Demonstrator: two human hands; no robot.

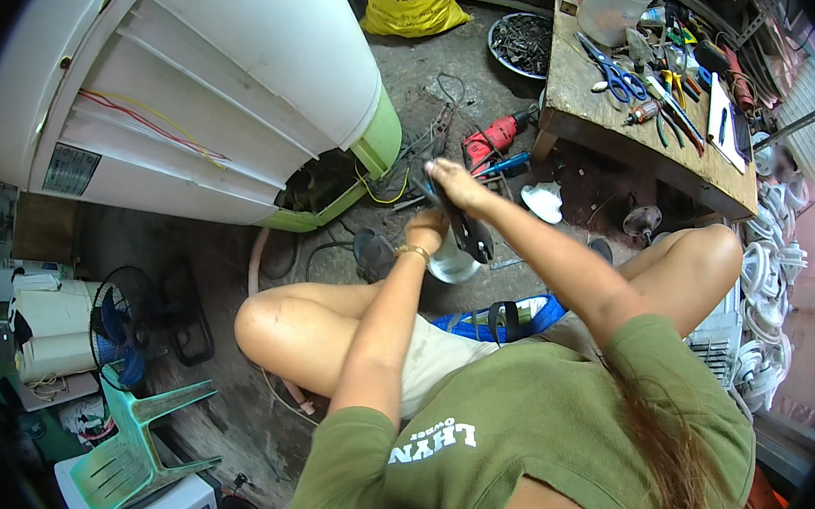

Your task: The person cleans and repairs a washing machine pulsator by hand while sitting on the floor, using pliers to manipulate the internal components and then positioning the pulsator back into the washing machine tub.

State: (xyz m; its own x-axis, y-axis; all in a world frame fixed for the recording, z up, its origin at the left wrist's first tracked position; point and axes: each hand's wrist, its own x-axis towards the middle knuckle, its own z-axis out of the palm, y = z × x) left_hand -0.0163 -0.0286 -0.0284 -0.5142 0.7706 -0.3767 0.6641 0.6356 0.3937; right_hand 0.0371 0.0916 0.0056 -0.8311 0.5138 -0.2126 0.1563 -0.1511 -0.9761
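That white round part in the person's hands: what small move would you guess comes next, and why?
Probably a small squeeze or twist of the black-handled pliers. The right hand grips their handles from above, while the left hand steadies the white round part beneath. The contact point is hidden.

Both hands raised, close together — left hand (428,228) below right hand (457,184).
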